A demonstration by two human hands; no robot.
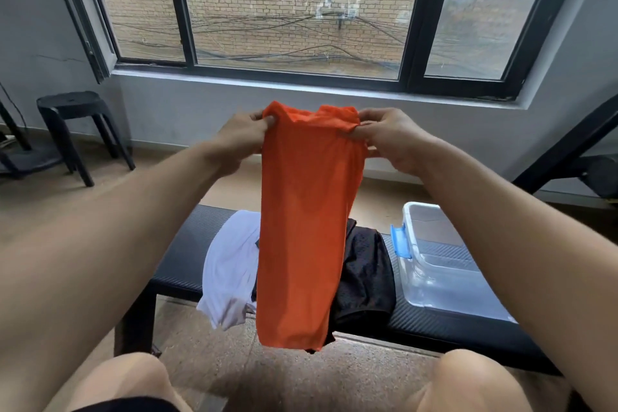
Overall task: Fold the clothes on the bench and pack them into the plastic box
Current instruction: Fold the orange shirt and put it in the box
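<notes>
Black stool (72, 107) far left, idle. Left hand (239, 134) pinches top left corner of orange garment (301, 227); right hand (389, 137) pinches top right corner — garment hangs in air above bench (187, 251), narrow (looks folded lengthwise once). Beneath it: white garment (230, 264), then black garment (364, 274), both crumpled on bench. Plastic box (441, 264) at right end — appears empty. Judgement: early stage; nothing packed, two pieces untouched.

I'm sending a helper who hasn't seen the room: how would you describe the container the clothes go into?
Find the dark bench under the window. At its right end sits the plastic box, clear, open-topped, with a blue latch. The white garment and black garment beside it are soft cloth.
</notes>
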